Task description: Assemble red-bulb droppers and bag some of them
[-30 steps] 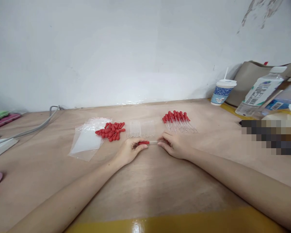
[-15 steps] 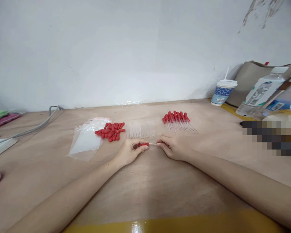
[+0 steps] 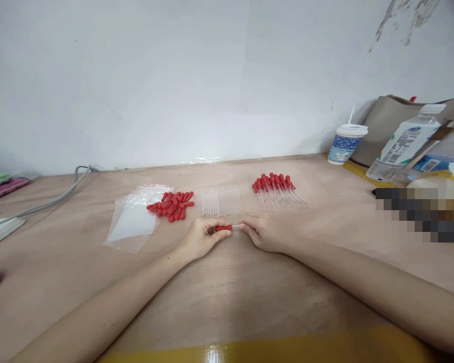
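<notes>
Between thumb and fingers, my left hand (image 3: 203, 238) pinches a red rubber dropper bulb (image 3: 223, 228) that lies sideways. My right hand (image 3: 263, 232) is closed on a thin clear dropper tube (image 3: 235, 227), whose left end meets the open end of the bulb. How deep the tube sits inside cannot be seen. Behind my hands lies a row of clear tubes (image 3: 217, 201). Left of that row is a pile of loose red bulbs (image 3: 174, 204). To the right, several droppers with red bulbs fitted (image 3: 274, 184) lie side by side, tips toward me.
Clear zip bags (image 3: 134, 224) lie left of the bulb pile. A grey cable (image 3: 60, 197) runs along the left side. At the right stand a paper cup with a straw (image 3: 347, 143), a plastic bottle (image 3: 406, 141) and a grey bag (image 3: 378, 126). Yellow tape (image 3: 249, 348) edges the table.
My right hand has shifted left, closer to my left hand, so less of the tube shows between them. The left hand keeps its hold on the red bulb.
</notes>
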`<state>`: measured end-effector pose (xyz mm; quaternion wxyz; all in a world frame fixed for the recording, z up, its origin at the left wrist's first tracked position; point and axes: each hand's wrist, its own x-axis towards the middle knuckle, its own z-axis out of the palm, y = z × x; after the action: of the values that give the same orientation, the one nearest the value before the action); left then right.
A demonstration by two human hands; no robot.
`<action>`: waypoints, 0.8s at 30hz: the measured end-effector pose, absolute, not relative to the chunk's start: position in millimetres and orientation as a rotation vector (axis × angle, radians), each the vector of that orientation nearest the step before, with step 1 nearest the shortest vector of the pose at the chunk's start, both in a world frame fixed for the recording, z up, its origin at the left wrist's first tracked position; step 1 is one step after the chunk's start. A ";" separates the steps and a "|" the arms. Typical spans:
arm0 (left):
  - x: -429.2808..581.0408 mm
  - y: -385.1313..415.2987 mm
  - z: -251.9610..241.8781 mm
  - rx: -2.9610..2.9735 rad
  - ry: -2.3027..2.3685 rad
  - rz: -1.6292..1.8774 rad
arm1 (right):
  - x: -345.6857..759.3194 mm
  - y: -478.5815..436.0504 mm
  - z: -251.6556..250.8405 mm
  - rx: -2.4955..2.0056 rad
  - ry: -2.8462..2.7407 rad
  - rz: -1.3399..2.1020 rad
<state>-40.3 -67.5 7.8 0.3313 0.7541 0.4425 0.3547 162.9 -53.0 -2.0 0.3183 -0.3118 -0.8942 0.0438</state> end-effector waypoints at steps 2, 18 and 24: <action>-40.2 -68.1 7.8 1.989 1.158 0.924 | 162.2 -52.4 -1.6 -0.835 -2.360 0.151; -48.3 -63.8 9.7 2.417 1.294 0.857 | 196.3 -27.2 39.1 -1.413 -2.126 0.254; -46.5 -65.1 10.6 2.441 1.277 0.855 | 217.4 17.5 53.7 -2.003 -1.616 0.119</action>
<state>-46.5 -65.1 10.6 0.1281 0.8393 0.4390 0.2939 217.4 17.5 53.7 0.2789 -0.7466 -0.6023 0.0442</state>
